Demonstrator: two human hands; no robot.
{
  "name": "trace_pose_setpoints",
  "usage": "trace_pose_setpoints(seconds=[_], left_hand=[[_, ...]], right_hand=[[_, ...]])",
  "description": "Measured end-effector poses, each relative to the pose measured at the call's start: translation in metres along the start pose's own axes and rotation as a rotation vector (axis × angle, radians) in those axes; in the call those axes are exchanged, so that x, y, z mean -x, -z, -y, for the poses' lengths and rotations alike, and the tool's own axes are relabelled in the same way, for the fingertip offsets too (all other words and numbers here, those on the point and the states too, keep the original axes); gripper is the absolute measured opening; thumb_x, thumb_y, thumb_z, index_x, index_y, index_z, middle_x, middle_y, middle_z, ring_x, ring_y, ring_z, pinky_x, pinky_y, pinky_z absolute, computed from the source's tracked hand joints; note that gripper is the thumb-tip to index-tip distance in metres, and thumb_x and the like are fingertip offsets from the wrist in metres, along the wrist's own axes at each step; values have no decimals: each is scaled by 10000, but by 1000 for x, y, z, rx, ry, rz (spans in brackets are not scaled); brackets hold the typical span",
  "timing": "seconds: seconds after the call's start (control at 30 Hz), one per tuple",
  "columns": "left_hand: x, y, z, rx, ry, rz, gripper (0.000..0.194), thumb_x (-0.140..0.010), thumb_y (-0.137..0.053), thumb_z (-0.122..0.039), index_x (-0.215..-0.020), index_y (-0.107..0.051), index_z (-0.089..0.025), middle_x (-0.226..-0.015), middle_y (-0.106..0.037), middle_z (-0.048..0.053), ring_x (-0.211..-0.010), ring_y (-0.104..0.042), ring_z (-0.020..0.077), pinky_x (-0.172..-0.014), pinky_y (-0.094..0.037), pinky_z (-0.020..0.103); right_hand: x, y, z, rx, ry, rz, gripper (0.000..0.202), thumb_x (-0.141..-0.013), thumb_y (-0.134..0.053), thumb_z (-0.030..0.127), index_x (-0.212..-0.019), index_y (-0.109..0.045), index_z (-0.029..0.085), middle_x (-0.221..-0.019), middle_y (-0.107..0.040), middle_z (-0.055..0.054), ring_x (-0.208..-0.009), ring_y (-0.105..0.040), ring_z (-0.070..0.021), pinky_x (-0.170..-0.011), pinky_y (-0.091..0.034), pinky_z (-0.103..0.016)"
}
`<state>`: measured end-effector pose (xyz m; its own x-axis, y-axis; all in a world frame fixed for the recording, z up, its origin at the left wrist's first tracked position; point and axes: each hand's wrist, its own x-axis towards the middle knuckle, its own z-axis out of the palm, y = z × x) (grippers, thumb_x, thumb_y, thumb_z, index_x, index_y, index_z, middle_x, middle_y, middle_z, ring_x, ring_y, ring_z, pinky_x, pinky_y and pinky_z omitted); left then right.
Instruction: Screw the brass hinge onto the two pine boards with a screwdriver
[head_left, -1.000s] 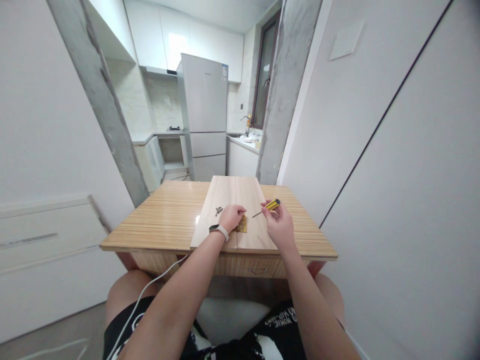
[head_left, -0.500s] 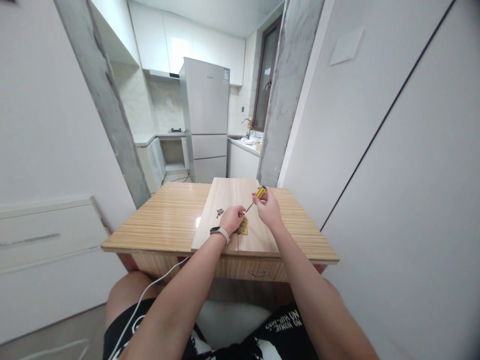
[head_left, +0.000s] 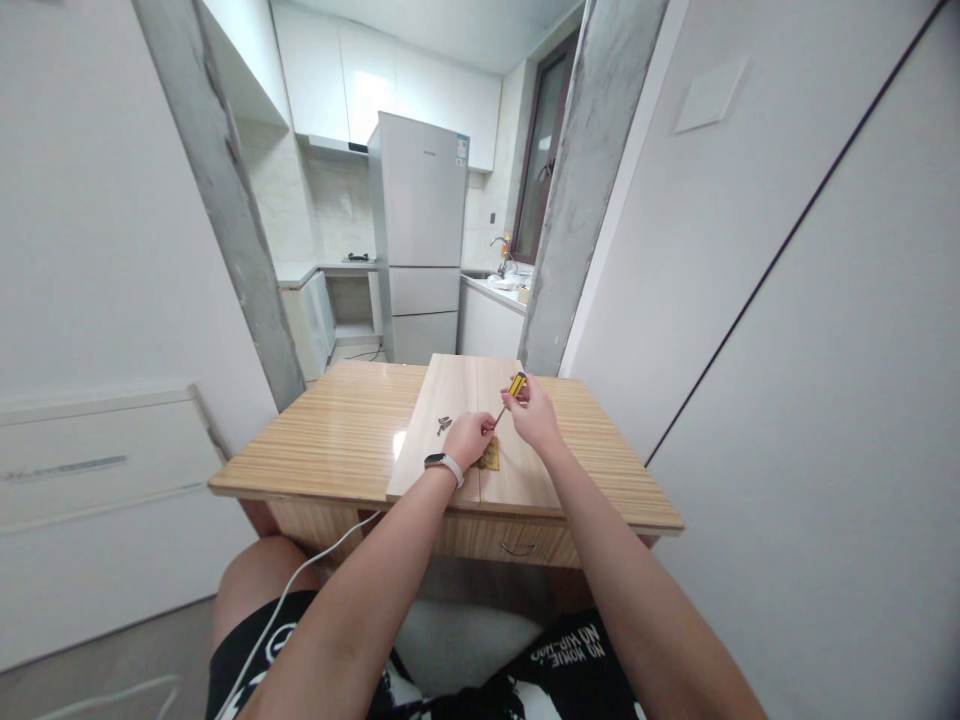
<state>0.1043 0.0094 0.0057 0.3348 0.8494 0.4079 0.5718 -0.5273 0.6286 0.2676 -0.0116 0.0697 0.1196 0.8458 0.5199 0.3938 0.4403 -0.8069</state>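
My right hand is closed round the yellow and black handle of a screwdriver, whose shaft slants down to the left. At the shaft's tip, the fingertips of my left hand are pinched together; what they hold is too small to make out. A brass-coloured hinge lies flat over the seam between two light wooden boards, partly hidden by my left hand. Left of that hand, several dark screws lie loose on the left board.
The boards rest on a wood-grain table with a drawer handle at its front. A white cable hangs over the near edge. White walls flank the table, and a refrigerator stands beyond it.
The view has shifted slightly, moving the scene a little to the right. The screwdriver handle stands slightly more upright in my right hand; its tip stays by my left fingertips.
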Motion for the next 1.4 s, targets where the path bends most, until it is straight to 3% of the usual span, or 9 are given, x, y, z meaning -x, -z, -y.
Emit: trace_pose_setpoints(seconds=[0.17, 0.3, 0.4, 0.63, 0.93, 1.03, 1.17, 1.3, 1.4], left_hand=[[0, -1, 2, 10, -5, 0, 201, -885, -703, -74, -996, -796, -214, -985, -809, 50, -945, -749, 181, -952, -563, 313], [0, 0, 2, 10, -3, 9, 181, -885, -708, -75, -970, -791, -211, -983, -805, 56, -939, -748, 186, -953, -562, 318], [0, 0, 1, 1, -1, 7, 177, -886, -710, -79, -965, -788, -217, -984, -803, 56, -945, -747, 191, -961, -559, 323], [-1, -2, 2, -13, -6, -6, 188, -878, -695, -79, -958, -786, -222, -974, -807, 41, -945, -744, 184, -933, -558, 303], [-2, 0, 1, 10, 13, 10, 188, -880, -681, -86, -962, -789, -217, -949, -810, 33, -906, -744, 169, -870, -548, 264], [-2, 1, -1, 7, 28, 17, 185, -880, -685, -90, -960, -791, -218, -938, -811, 32, -899, -745, 170, -862, -548, 263], [-2, 2, -4, -2, 57, 24, 172, -881, -698, -105, -960, -793, -224, -951, -814, 33, -918, -747, 177, -871, -552, 271], [-2, 1, -3, 3, 46, 15, 172, -882, -695, -98, -945, -791, -225, -943, -813, 33, -911, -750, 175, -877, -553, 271], [-3, 1, -2, 8, 31, 10, 180, -879, -687, -88, -942, -789, -222, -940, -813, 36, -907, -752, 175, -879, -554, 270]], right_hand=[[-5, 1, 1, 31, 0, 53, 379, -887, -647, 291, -1254, -580, 226, -1102, -786, -91, -921, -746, -218, -855, -606, -397], [-11, 4, 2, -2, 26, 138, 575, -872, -629, 209, -1430, -496, 241, -1107, -776, -80, -975, -743, -207, -925, -594, -407], [-16, 7, 4, -2, 58, 175, 676, -850, -627, 173, -1499, -467, 278, -1173, -744, -77, -908, -746, -189, -916, -605, -411], [-29, 6, 12, -32, 22, 170, 467, -905, -615, 241, -1369, -639, 291, -1194, -730, -82, -832, -735, -186, -894, -626, -435], [-34, -1, 19, 205, 111, 73, 314, -899, -707, 355, -1199, -702, 261, -815, -721, -5, -735, -694, -196, -782, -596, -365], [-33, -4, 22, 181, 128, 49, 309, -883, -717, 335, -1181, -703, 255, -969, -761, -45, -828, -719, -207, -757, -597, -349], [-34, -8, 20, 68, 103, 95, 405, -913, -637, 267, -1316, -675, 263, -1179, -760, -74, -917, -742, -202, -787, -619, -354], [-38, -9, 16, -45, 40, 145, 414, -956, -553, 283, -1353, -666, 243, -1205, -744, -89, -876, -756, -185, -804, -630, -365], [-39, -7, 19, -25, 41, 158, 387, -934, -570, 277, -1299, -694, 233, -1112, -754, -79, -833, -743, -183, -788, -619, -356]])
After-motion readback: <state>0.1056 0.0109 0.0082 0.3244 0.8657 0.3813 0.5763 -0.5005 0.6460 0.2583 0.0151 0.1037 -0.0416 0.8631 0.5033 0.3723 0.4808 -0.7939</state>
